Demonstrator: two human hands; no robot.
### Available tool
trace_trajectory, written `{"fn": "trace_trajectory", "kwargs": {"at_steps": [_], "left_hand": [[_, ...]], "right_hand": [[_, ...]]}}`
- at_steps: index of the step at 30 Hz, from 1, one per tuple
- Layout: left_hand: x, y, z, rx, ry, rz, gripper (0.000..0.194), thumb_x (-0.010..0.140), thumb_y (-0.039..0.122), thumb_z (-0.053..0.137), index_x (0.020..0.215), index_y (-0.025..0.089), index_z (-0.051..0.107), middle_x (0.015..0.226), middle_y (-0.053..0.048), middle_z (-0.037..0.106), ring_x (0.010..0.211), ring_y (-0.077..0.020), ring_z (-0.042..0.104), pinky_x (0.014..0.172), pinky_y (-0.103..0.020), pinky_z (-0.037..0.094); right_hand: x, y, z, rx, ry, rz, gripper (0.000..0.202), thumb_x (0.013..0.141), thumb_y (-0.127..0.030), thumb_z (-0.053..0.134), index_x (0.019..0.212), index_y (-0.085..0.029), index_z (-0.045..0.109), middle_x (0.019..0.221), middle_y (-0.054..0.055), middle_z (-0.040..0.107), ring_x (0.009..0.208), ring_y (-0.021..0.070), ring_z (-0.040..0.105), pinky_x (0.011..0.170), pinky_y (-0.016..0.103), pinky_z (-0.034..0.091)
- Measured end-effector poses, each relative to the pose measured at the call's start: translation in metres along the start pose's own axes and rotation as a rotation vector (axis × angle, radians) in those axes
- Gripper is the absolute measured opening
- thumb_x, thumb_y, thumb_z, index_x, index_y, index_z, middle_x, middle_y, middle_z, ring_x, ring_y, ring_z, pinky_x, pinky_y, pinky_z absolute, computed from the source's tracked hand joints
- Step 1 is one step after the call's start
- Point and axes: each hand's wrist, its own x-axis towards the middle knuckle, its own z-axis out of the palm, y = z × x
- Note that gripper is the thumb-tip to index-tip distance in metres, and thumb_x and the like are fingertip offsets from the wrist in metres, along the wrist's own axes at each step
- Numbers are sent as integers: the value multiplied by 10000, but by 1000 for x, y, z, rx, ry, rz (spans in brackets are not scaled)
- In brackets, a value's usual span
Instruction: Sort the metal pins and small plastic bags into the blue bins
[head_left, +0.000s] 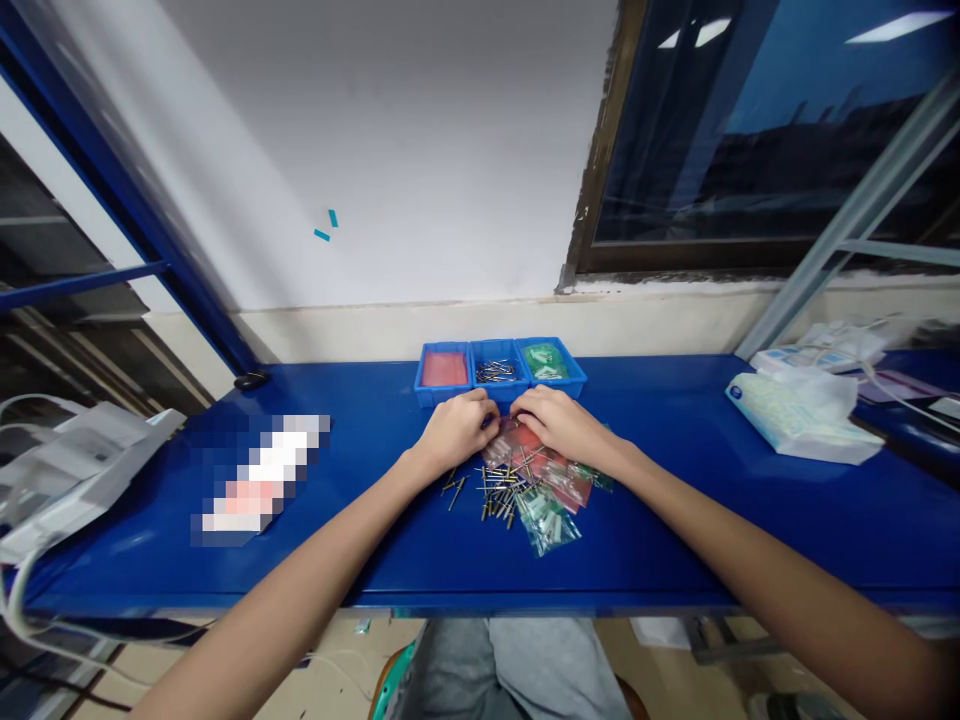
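Observation:
My left hand (pixel 459 432) is closed, its fingertips pinched at the left edge of a small reddish clear plastic bag (pixel 505 438). Across from it, my right hand (pixel 559 425) curls its fingers over the same bag's upper right edge. Under and in front of the hands lies a loose pile of thin metal pins (pixel 501 490) with gold-coloured ends. More red bags (pixel 571 488) spread beneath my right wrist. Nearest the table's front is a green-tinted bag (pixel 550 522) with white pieces in it. My fingers partly hide the held bag.
Behind my hands stand three joined blue bins: one with red bags (pixel 444 369), one with metal pins (pixel 496 371), one with green bags (pixel 547 361). A tissue pack (pixel 806 425) sits right on the blue table (pixel 660 400). White devices with cables (pixel 82 460) are left, near a blurred-out item (pixel 262 480).

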Motion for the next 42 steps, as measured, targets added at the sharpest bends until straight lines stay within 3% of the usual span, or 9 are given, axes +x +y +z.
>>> {"fn": "trace_trajectory", "kwargs": {"at_steps": [8,16,21,27,42], "left_hand": [[-1,4,-7,-57,180,20,177,965,243,498,933,169,655,911,-47,610,787,-164,598,703,-283,489],[-1,9,-9,-144,324,54,137,1003,220,453,999,160,577,973,-59,589,858,-164,581,777,-300,510],[-3,16,-14,80,272,122,229,1036,211,394,1209,167,538,1044,-81,588,884,-173,578,707,-282,505],[-3,17,-13,372,242,313,259,1048,198,368,1107,160,617,966,-92,583,878,-207,514,703,-314,477],[-2,17,-9,339,261,303,212,1033,205,433,964,136,621,904,-73,627,825,-192,548,694,-293,496]], "right_hand": [[0,2,3,18,58,21,188,951,-159,528,1045,-198,685,1044,90,698,1032,244,590,890,389,466],[4,-7,-5,139,132,64,116,900,-133,581,846,-188,667,866,42,700,835,186,621,804,330,453],[5,-13,-9,242,162,152,119,851,-122,590,762,-189,633,778,17,688,736,157,619,718,294,443],[4,-15,-8,348,166,197,130,817,-142,582,700,-197,573,711,4,653,687,149,597,659,284,425],[4,-24,-10,281,182,176,153,817,-92,578,701,-182,621,678,-17,645,619,128,538,644,266,384]]}}
